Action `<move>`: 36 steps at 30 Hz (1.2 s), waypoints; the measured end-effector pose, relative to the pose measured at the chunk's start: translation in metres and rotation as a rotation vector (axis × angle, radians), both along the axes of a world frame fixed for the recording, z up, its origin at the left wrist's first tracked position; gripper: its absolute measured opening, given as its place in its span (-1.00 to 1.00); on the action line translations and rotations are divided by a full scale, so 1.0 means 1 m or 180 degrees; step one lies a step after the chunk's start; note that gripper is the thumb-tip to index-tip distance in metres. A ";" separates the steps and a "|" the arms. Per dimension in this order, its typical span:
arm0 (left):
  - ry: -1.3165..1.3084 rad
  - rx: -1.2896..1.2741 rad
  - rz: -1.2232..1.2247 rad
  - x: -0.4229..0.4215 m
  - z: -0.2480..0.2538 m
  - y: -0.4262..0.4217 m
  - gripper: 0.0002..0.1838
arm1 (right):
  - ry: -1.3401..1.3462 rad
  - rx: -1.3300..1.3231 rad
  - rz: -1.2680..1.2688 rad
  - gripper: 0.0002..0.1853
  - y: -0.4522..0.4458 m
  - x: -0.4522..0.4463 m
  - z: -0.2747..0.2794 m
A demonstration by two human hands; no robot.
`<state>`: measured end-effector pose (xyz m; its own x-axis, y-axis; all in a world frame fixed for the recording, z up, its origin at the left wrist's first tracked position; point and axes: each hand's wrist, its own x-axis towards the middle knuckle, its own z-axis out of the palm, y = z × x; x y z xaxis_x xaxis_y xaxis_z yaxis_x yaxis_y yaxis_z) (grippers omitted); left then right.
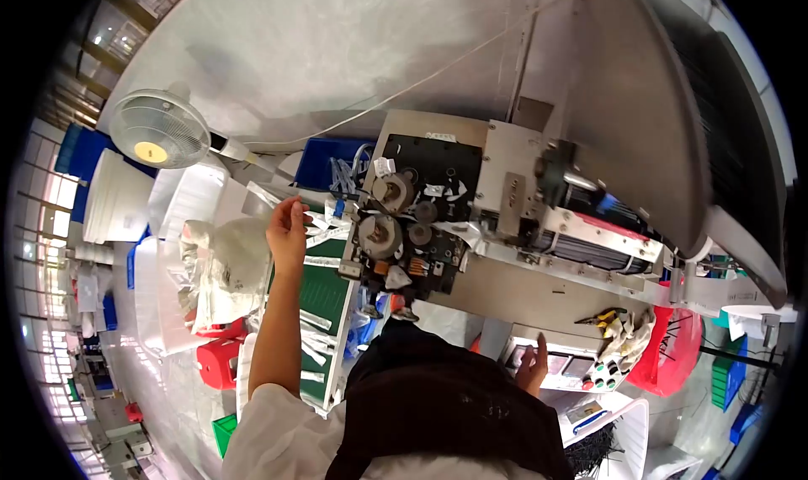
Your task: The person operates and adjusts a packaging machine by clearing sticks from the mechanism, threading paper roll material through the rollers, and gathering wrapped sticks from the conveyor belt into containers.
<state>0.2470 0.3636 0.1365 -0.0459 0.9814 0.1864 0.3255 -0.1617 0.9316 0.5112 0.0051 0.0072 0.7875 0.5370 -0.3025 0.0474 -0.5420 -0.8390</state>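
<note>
My left hand (289, 232) is raised at the left end of a machine with round metal rollers (380, 237). Its thumb and fingers are pinched together near white strips (326, 236); whether it grips one is too small to tell. Below it, more white strips lie on a green ribbed surface (324, 288). My right hand (532, 367) is beside the control panel (551, 355), with one finger stretched up and the others partly hidden. Nothing shows in it.
A fan (160, 129) stands at the upper left. White sacking (227, 265) and a red stool (220, 364) are left of my arm. A blue bin (324, 162) sits behind the strips. Pliers (602, 318) and a red bag (669, 354) are at the right.
</note>
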 end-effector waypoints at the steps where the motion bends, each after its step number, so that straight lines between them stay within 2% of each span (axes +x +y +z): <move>1: 0.0019 -0.0080 -0.0071 -0.005 -0.009 0.021 -0.78 | -0.0188 0.0072 0.0227 -0.62 0.019 -0.011 0.011; 2: 0.0132 -0.0128 -0.0087 -0.013 -0.027 0.048 -0.79 | -0.0354 0.0165 0.0484 -0.64 0.042 -0.022 0.014; 3: 0.0318 -0.0117 -0.0180 -0.022 -0.046 0.078 -0.80 | -0.0210 0.0314 0.0336 -0.66 0.057 -0.037 0.004; 5: 0.0717 -0.0070 -0.0420 -0.035 -0.084 0.132 -0.82 | 0.0150 -0.0101 0.0472 -0.69 0.084 -0.065 0.010; 6: 0.0933 -0.0017 -0.0597 -0.035 -0.101 0.157 -0.83 | 0.0027 -0.0186 0.0548 -0.71 0.086 -0.078 -0.004; 9: 0.1693 -0.0102 -0.1182 -0.027 -0.160 0.213 -0.78 | 0.0224 -0.1443 0.1158 -0.70 0.104 -0.112 0.002; 11: 0.1979 -0.0140 -0.1370 -0.012 -0.199 0.238 -0.74 | 0.0406 -0.1362 0.1010 -0.70 0.117 -0.125 0.007; 13: 0.2475 -0.0303 -0.1067 0.016 -0.230 0.261 -0.60 | 0.0600 -0.1231 0.0685 -0.71 0.131 -0.134 0.016; 14: 0.2431 -0.0314 -0.1113 0.034 -0.243 0.269 -0.60 | 0.0613 -0.1272 0.0512 -0.72 0.136 -0.135 0.018; 16: 0.2708 -0.0710 -0.0593 0.062 -0.251 0.275 -0.58 | 0.0706 -0.1392 0.0182 -0.74 0.133 -0.140 0.012; 17: 0.2719 -0.1491 -0.0952 0.069 -0.249 0.279 -0.57 | 0.0696 -0.1490 0.0300 -0.74 0.130 -0.138 0.009; 19: 0.2792 -0.1672 -0.0928 0.078 -0.257 0.294 -0.59 | 0.0890 -0.1612 0.0212 -0.73 0.105 -0.143 -0.017; 20: 0.2913 -0.1817 -0.0877 0.080 -0.274 0.295 -0.61 | 0.0839 -0.1795 0.0125 -0.73 0.129 -0.148 -0.007; 22: 0.3708 -0.1010 -0.2131 0.079 -0.311 0.320 -0.69 | 0.0949 -0.2718 0.0441 -0.75 0.165 -0.147 0.009; 23: 0.4058 -0.0931 -0.2597 0.073 -0.349 0.345 -0.71 | 0.0997 -0.2460 0.0499 -0.75 0.167 -0.145 0.015; 24: 0.4347 -0.0719 -0.3059 0.089 -0.352 0.378 -0.72 | 0.0958 -0.2134 0.0492 -0.74 0.186 -0.135 0.006; 25: 0.4178 -0.1037 -0.2288 0.106 -0.356 0.389 -0.73 | 0.1161 -0.1805 0.0081 -0.72 0.192 -0.131 -0.001; 26: 0.3983 -0.1450 -0.1641 0.113 -0.358 0.376 -0.72 | 0.1089 -0.1800 0.0151 -0.70 0.189 -0.132 0.007; 28: 0.3134 -0.3568 -0.2121 0.121 -0.303 0.390 -0.69 | 0.1317 -0.1782 -0.0359 -0.70 0.198 -0.128 0.020; 30: 0.3394 -0.1907 -0.1702 0.102 -0.259 0.346 -0.66 | 0.1504 -0.1404 -0.0624 -0.73 0.167 -0.133 0.005; 32: 0.2910 -0.0790 -0.1356 0.086 -0.271 0.306 -0.64 | 0.1731 -0.1167 -0.0753 -0.73 0.163 -0.122 -0.003; 34: 0.2694 -0.1051 -0.0944 0.078 -0.252 0.282 -0.64 | 0.1545 -0.1335 -0.0417 -0.72 0.157 -0.124 -0.025; 35: 0.2961 -0.1158 -0.1030 0.079 -0.249 0.287 -0.64 | 0.1397 -0.1636 -0.0137 -0.71 0.146 -0.126 -0.042; 36: 0.3239 -0.1256 -0.1135 0.079 -0.250 0.297 -0.64 | 0.1609 -0.1562 -0.0294 -0.69 0.140 -0.132 -0.053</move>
